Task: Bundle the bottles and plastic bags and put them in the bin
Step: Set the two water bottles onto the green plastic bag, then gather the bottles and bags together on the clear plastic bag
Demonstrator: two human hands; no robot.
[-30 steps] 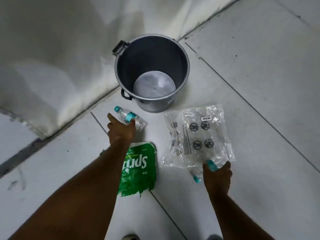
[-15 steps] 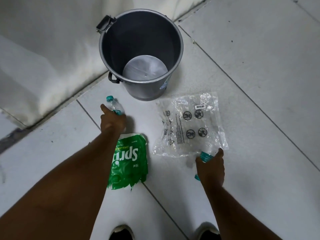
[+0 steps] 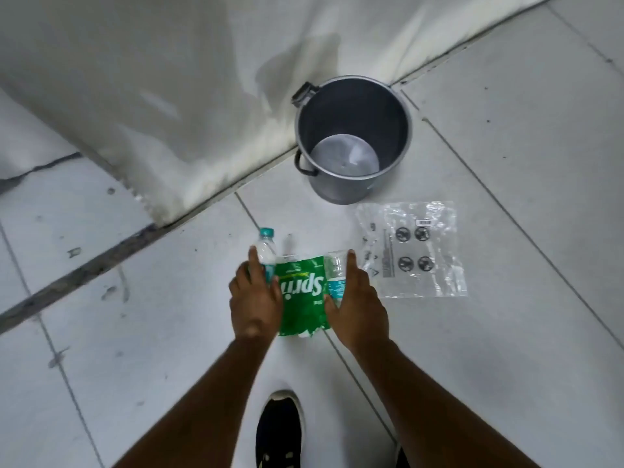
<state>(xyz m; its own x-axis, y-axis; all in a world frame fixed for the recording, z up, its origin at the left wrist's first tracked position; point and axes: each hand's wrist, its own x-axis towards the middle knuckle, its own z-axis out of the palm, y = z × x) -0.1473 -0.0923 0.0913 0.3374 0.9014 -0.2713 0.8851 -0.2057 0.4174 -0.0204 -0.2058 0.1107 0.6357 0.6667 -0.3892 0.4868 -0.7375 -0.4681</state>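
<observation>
Head view: clear bag (image 3: 417,251) lies between green wrapper (image 3: 301,293) and bin (image 3: 353,140).

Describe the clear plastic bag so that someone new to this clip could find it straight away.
Start at the grey metal bin standing on the tiled floor. Just in front of it and a little to the right, the clear plastic bag lies flat, beside the right hand. Unlike the green Sprite bag between the hands, it is see-through, with four round black symbols and a small barcode sticker.
</observation>
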